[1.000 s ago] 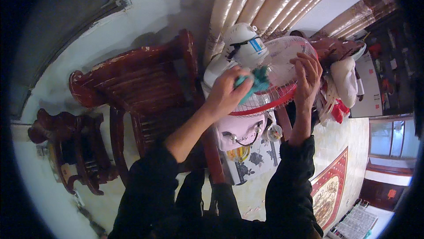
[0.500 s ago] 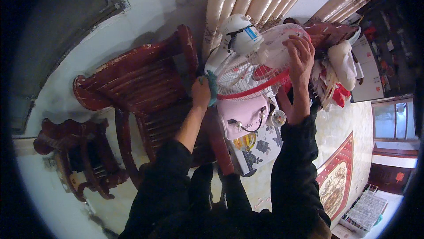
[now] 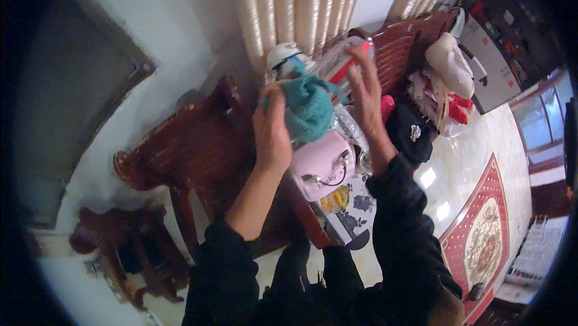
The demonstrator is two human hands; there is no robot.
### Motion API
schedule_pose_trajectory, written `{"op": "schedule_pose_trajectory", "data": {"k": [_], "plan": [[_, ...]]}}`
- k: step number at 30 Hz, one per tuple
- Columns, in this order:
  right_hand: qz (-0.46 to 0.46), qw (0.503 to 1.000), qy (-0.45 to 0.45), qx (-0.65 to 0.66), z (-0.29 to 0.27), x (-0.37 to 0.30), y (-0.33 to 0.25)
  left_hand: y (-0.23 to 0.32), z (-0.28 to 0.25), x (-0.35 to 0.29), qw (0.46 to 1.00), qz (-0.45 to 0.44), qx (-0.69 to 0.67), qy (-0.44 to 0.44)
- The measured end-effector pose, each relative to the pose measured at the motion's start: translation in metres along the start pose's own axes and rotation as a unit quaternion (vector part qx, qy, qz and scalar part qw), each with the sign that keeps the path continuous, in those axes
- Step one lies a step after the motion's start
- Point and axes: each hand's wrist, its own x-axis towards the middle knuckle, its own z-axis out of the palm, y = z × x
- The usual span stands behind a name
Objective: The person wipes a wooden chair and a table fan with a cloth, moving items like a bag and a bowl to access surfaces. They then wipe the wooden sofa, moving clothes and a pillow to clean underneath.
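A fuzzy teal cloth (image 3: 307,109) hangs bunched beside my left hand (image 3: 273,130), whose fingers press along its left side. My right hand (image 3: 365,88) is raised to the right of the cloth, its fingers apart and slightly blurred, holding nothing I can see. Beyond the cloth a white rounded appliance part (image 3: 288,58) with a dark band shows in part. A white mesh guard with a red rim (image 3: 343,72) lies behind my right fingers, mostly covered. Below the cloth sits a pink case (image 3: 324,163) with a dark handle.
A worn dark-red wooden chair (image 3: 186,139) stands at the left. The pink case rests on a flower-patterned white surface (image 3: 363,202). A wooden bench back (image 3: 409,43), a white bundle (image 3: 450,64) and a black bag (image 3: 409,133) are at the right, near a red-bordered rug (image 3: 475,235).
The mesh guard has left my right hand and sits farther back. The teal cloth has come between my hands and spread wider. My right hand has moved left, and the view has shifted.
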Motion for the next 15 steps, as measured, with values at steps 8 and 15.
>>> {"op": "schedule_pose_trajectory", "data": {"k": [8, 15], "plan": [[0.166, 0.969, 0.011, 0.182, -0.026, -0.086, -0.008, -0.02, 0.051, 0.0, 0.917, 0.176, 0.326, -0.146], [0.195, 0.916, 0.201, 0.286, -0.086, -0.043, 0.102, -0.055, 0.052, 0.054, 0.722, 0.2, 0.658, -0.068]]}}
